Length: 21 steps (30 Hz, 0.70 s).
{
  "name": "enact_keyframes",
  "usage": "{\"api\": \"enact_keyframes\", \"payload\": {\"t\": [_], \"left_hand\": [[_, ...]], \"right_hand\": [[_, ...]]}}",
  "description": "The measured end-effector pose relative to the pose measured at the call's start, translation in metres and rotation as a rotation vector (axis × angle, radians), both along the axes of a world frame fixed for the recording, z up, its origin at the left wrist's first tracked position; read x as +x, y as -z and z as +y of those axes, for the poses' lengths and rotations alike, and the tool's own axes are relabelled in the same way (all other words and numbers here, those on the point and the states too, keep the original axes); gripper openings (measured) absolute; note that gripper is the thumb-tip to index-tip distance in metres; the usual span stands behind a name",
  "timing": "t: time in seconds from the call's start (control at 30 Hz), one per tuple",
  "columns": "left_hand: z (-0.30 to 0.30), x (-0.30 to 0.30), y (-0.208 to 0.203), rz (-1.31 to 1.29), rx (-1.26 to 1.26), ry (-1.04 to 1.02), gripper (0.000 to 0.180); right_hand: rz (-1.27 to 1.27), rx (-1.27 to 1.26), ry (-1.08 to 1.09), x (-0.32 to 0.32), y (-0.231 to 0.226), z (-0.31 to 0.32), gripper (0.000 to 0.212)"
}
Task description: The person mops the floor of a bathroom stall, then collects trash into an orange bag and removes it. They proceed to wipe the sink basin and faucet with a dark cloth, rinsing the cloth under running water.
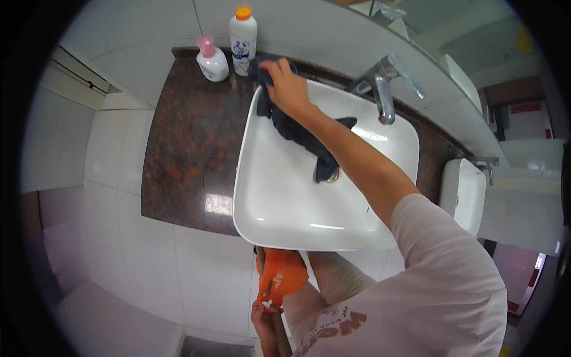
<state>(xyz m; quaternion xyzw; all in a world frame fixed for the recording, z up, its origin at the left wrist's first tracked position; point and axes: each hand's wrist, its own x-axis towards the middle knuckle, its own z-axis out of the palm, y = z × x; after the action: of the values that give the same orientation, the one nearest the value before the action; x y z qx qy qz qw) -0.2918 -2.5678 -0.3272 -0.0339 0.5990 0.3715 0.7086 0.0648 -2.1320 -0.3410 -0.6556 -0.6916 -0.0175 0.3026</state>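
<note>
My right hand (286, 84) reaches across the white basin (273, 208) to its far left corner. Its fingers are closed on one end of a dark cloth (291, 130). The rest of the cloth hangs over the rim and trails down inside the basin to the drain. Low in the view, below the basin's near edge, my left hand (265, 318) grips a crumpled orange sheet (284, 275); whether it is cloth or plastic I cannot tell. A brown stick (279, 336) runs beside that hand, and a small white and red bit shows at its fingers.
A white pump bottle with a pink top (213, 59) and a tall white bottle with an orange cap (242, 43) stand on the dark red stone counter (190, 137). The chrome tap (380, 86) rises behind the basin. A mirror (505, 77) lies along the right.
</note>
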Motion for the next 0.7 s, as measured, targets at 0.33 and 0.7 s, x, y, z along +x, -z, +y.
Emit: {"api": "enact_keyframes", "payload": {"t": [0.33, 0.7], "left_hand": [[0.000, 0.000, 0.001, -0.055, 0.006, 0.021, 0.030], [-0.010, -0.015, 0.018, -0.039, 0.007, 0.041, 0.033]], "right_hand": [[-0.287, -0.187, -0.195, 0.042, 0.011, -0.023, 0.043], [-0.191, -0.551, 0.062, 0.084, 0.036, -0.095, 0.039]]}}
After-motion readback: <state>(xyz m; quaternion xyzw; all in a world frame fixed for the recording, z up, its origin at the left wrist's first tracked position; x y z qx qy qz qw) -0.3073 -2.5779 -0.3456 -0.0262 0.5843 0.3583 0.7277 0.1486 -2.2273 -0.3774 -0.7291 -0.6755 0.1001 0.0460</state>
